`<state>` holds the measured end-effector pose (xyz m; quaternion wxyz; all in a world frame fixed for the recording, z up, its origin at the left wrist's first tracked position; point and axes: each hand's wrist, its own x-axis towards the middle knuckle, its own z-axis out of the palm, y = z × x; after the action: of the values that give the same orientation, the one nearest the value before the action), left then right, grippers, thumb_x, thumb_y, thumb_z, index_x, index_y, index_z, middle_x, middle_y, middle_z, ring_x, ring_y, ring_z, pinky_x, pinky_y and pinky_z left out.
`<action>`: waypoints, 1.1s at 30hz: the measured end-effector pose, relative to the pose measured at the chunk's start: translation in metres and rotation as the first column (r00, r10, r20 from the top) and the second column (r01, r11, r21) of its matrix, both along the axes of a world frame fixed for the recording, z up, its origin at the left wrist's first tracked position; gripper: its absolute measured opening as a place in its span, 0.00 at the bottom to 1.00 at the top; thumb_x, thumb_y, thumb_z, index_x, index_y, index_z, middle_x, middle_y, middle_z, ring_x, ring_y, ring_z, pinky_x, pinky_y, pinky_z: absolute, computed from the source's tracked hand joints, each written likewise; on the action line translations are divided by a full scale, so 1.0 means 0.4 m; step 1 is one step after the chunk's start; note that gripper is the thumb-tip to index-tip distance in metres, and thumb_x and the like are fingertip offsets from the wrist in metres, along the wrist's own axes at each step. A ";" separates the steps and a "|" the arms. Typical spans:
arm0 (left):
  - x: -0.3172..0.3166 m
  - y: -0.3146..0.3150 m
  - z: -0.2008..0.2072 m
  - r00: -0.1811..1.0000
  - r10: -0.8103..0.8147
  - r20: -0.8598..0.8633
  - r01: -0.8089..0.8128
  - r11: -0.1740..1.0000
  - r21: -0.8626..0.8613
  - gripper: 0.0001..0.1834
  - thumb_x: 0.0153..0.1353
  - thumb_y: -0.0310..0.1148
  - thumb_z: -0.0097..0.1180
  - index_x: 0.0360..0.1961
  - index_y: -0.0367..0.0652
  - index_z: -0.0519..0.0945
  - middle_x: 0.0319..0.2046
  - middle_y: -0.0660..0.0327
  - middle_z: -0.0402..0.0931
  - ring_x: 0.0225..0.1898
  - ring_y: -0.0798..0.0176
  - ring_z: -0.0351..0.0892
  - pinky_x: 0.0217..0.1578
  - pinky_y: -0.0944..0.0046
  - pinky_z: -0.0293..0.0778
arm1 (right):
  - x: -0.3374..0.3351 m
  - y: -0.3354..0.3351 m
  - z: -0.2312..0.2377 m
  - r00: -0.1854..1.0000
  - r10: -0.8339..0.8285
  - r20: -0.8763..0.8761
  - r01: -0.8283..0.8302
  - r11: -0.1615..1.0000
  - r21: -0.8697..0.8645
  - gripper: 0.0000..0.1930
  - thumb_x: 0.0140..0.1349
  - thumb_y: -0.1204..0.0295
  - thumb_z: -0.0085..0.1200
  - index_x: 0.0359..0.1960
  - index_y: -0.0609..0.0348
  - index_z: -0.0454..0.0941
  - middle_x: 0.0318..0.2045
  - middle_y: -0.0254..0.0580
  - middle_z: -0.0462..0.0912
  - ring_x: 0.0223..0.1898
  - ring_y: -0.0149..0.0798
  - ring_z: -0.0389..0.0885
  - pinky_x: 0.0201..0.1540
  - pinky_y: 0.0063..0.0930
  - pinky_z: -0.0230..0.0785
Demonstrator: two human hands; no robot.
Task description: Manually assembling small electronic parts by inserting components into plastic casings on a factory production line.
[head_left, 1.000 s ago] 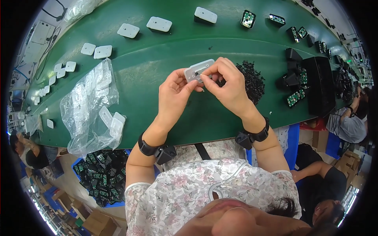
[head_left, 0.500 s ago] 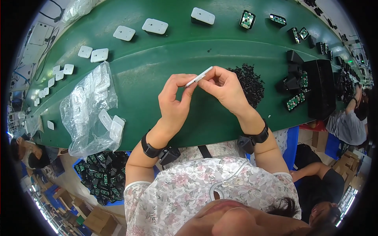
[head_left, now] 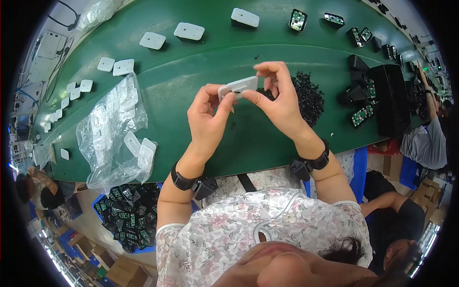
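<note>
A white plastic cover (head_left: 246, 83) with rounded corners is tilted up above the table. My left hand (head_left: 210, 107) pinches its left end, with the thumb on the near face. A small dark spot shows on that face beside the thumb; I cannot tell what it is. At the cover's right end is my right hand (head_left: 279, 98), its thumb touching the lower edge. The right fingers are raised and spread apart, off the cover. Behind the right hand lies a heap of small black parts (head_left: 308, 98).
A clear plastic bag (head_left: 103, 138) of white covers lies at left. White-topped units (head_left: 189, 31) and black housings with green circuit boards (head_left: 298, 20) line the far side. A black box (head_left: 389, 100) stands at right, near more boards. Below the table edge is a blue bin of boards (head_left: 126, 215). Co-workers sit on both sides.
The white cover has turned from nearly edge-on to showing its near face. My right fingers have lifted off it and spread, while my left hand keeps its pinch.
</note>
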<state>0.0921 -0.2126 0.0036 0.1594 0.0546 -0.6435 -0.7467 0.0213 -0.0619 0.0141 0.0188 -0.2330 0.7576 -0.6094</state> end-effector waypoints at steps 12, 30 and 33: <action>-0.015 0.000 0.010 0.980 -0.182 0.079 0.179 0.983 0.037 0.13 0.66 0.28 0.50 0.48 0.31 0.74 0.35 0.60 0.77 0.29 0.72 0.75 0.34 0.73 0.73 | -0.044 0.031 -0.033 0.890 0.290 0.353 -0.234 0.953 -0.193 0.13 0.55 0.69 0.64 0.36 0.61 0.74 0.29 0.30 0.74 0.28 0.22 0.69 0.31 0.17 0.64; -0.054 -0.298 -0.147 0.940 0.277 0.200 0.084 0.380 -0.921 0.13 0.66 0.38 0.48 0.46 0.43 0.76 0.38 0.53 0.73 0.38 0.51 0.76 0.38 0.55 0.72 | -0.189 0.499 0.024 0.900 0.216 -0.379 0.354 0.145 0.924 0.21 0.46 0.80 0.57 0.46 0.54 0.76 0.44 0.36 0.75 0.46 0.44 0.74 0.46 0.34 0.70; -0.023 -0.206 -0.106 0.848 0.508 0.149 0.063 0.184 -0.981 0.26 0.61 0.49 0.54 0.54 0.44 0.70 0.47 0.49 0.68 0.46 0.44 0.73 0.43 0.50 0.73 | -0.179 0.416 0.052 0.790 0.070 -0.610 0.565 0.305 0.767 0.19 0.48 0.76 0.61 0.45 0.56 0.76 0.41 0.39 0.76 0.44 0.45 0.75 0.45 0.35 0.71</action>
<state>0.0829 -0.2948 -0.0389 0.1161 0.2104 -0.9642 -0.1121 -0.0502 0.1044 0.0351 -0.1656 -0.2130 0.9625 0.0295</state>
